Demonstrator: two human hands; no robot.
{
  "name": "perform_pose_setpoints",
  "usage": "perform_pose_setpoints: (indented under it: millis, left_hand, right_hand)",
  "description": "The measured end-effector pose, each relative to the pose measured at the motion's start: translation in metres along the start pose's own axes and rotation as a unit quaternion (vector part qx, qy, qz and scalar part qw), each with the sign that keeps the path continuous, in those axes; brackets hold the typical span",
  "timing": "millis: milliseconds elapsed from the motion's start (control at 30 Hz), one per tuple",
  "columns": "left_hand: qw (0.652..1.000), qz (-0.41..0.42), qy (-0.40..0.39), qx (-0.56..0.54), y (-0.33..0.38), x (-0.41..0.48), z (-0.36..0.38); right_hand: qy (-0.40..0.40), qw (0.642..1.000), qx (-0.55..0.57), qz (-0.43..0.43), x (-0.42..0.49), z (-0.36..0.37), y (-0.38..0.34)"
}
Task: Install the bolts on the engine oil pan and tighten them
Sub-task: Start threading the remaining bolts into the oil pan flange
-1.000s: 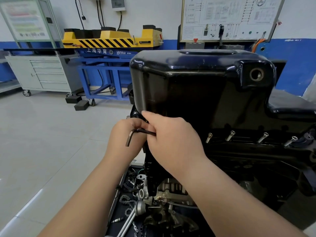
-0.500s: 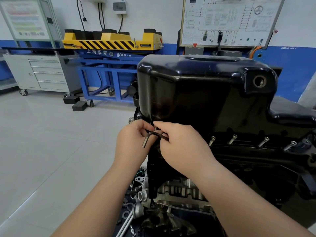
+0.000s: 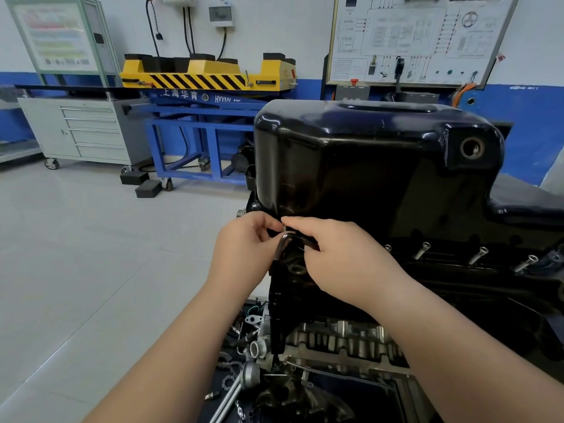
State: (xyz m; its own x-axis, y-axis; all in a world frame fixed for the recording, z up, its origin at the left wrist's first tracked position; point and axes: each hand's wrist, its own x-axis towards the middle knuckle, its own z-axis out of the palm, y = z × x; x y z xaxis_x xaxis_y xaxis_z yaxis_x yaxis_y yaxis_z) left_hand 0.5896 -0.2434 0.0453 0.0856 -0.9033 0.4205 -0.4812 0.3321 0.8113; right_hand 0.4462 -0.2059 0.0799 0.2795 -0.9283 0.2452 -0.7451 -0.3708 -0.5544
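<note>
The glossy black oil pan [image 3: 366, 166] sits upside down on the engine block. My right hand [image 3: 338, 257] grips the long arm of a dark L-shaped hex key [image 3: 282, 244] at the pan's near left corner. My left hand [image 3: 244, 248] pinches something small at that same corner beside the key; what it holds is hidden by the fingers. Several silver bolts [image 3: 422, 250] stick up half-seated along the pan's front flange to the right of my hands.
Below the hands lie engine parts, a timing chain [image 3: 227, 380] and a ratchet handle [image 3: 235, 392] on a dark tray. Behind stand a blue and yellow lift table [image 3: 198, 96], a grey drawer cabinet [image 3: 82, 129] and a wiring board [image 3: 421, 38]. Bare tiled floor spreads to the left.
The hex key's short arm has swung from pointing left to pointing down in my right hand. Both hands have shifted right, closer under the pan's corner.
</note>
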Motion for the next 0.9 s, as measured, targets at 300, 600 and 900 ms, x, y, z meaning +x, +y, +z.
perform_pose_setpoints:
  millis: [300, 600, 900]
  left_hand:
    - [0.999, 0.006, -0.028, -0.016, -0.004, 0.004, -0.002]
    - [0.998, 0.032, 0.004, 0.049, 0.001, 0.001, -0.001]
    - [0.995, 0.065, -0.051, 0.06, -0.001, 0.005, -0.007]
  right_hand:
    - [-0.008, 1.0, -0.004, 0.006, -0.002, 0.0, 0.002]
    - [0.003, 1.0, -0.011, -0.001, -0.002, 0.002, -0.002]
    - [-0.002, 1.0, -0.028, -0.008, -0.004, 0.003, -0.003]
